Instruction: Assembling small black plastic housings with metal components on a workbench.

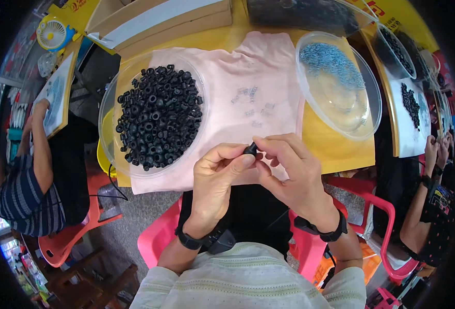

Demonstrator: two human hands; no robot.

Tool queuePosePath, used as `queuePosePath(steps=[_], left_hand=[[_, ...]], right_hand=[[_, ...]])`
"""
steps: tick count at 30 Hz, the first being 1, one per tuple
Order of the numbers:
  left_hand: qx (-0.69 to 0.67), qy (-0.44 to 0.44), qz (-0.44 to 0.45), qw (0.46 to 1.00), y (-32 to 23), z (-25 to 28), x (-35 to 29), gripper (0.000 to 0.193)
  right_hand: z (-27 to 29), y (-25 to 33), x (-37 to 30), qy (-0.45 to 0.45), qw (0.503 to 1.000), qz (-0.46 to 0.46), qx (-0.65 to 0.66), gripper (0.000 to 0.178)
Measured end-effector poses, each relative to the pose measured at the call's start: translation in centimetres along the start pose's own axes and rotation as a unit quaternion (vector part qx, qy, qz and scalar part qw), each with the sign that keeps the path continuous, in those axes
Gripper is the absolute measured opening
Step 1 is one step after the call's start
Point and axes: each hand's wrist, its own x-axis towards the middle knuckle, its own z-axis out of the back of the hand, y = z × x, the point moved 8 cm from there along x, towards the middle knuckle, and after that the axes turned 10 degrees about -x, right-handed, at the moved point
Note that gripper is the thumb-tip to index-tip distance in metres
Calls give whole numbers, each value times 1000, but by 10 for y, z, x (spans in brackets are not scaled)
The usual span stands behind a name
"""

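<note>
Black and tapered, one small part (250, 149) is positioned above the near edge of the pink cloth (230, 64), the reference for all locations below.

Grip state. Left grip (212, 177): thumb and index finger clamped on the part. Right grip (294, 165): fingertips bent in at the part's narrow end. Whether they are clamped on it, or also hold a metal piece, cannot be told.

Layout. A clear bowl (107, 116) filled with black pieces (158, 116) overlaps the left side of the cloth. A second clear bowl (375, 110), with a mass of fine bluish metal pieces (330, 62), stands at the cloth's right edge. Loose metal bits (249, 92) lie in scattered clusters at mid-cloth. Beyond the far edge of the cloth, a cardboard box (181, 23) stands on the yellow counter (335, 159).

Cautions.
1. Dropped part: uneven pressure on the tapered surface could make it slip out; with the cloth's near edge directly below, it could roll off.
2. Scattered bits: a forearm or wristband (334, 229) dragging across the cloth could wrinkle it and spread the loose clusters.
3. Disturbed bowl: a pull on the cloth could shift the bowl overlapping its left side and spill black pieces.
4. Misalignment: the fingertips mask much of the part, so an off-axis push could pass unnoticed.
</note>
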Motion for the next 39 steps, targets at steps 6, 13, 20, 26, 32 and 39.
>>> queuePosePath(steps=[6, 13, 20, 26, 32, 39], left_hand=[[-14, -7, 24, 1000, 5, -7, -4, 14], [1, -16, 29, 999, 10, -1, -5, 14], [21, -16, 38, 999, 12, 1, -6, 13], [10, -9, 11, 1000, 6, 1, -1, 18], [95, -19, -41, 994, -8, -4, -7, 11], [71, -34, -41, 996, -1, 16, -2, 4]], right_hand=[[1, 1, -5, -23, 999, 22, -28, 42], [2, 1, -6, -33, 997, 52, -37, 39], [-5, -5, -8, -17, 998, 64, -18, 36], [2, 4, 1, -25, 997, 71, -36, 35], [5, 17, -1, -28, 990, 91, -101, 33], [-6, 11, -8, 4, 993, 103, -58, 40]])
